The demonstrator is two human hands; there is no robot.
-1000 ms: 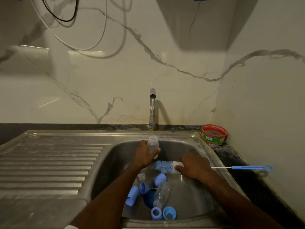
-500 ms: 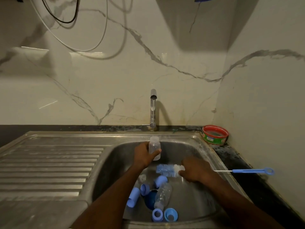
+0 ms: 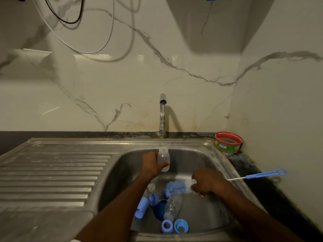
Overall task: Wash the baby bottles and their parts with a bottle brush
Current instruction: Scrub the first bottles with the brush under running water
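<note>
My left hand (image 3: 151, 164) grips a small clear baby bottle (image 3: 163, 158) upright under the thin stream from the tap (image 3: 162, 114). My right hand (image 3: 206, 183) holds the bottle brush by its wire stem, its blue bristle head (image 3: 177, 187) pointing left over the basin and its blue handle (image 3: 265, 174) sticking out over the right counter. A second clear bottle (image 3: 172, 206) lies on the sink floor among several blue caps and collars (image 3: 180, 226), with a blue sleeve (image 3: 142, 209) to its left.
The steel sink (image 3: 225, 165) has a ribbed drainboard (image 3: 52, 172) on its left. A red-rimmed green tub (image 3: 228, 142) stands at the back right corner on the dark counter. The marble wall closes in on the right. Cables hang on the wall above.
The left hand has lifted the small bottle slightly toward the tap stream. The right hand has lowered the brush a little, and its head has drifted down and away from the bottle.
</note>
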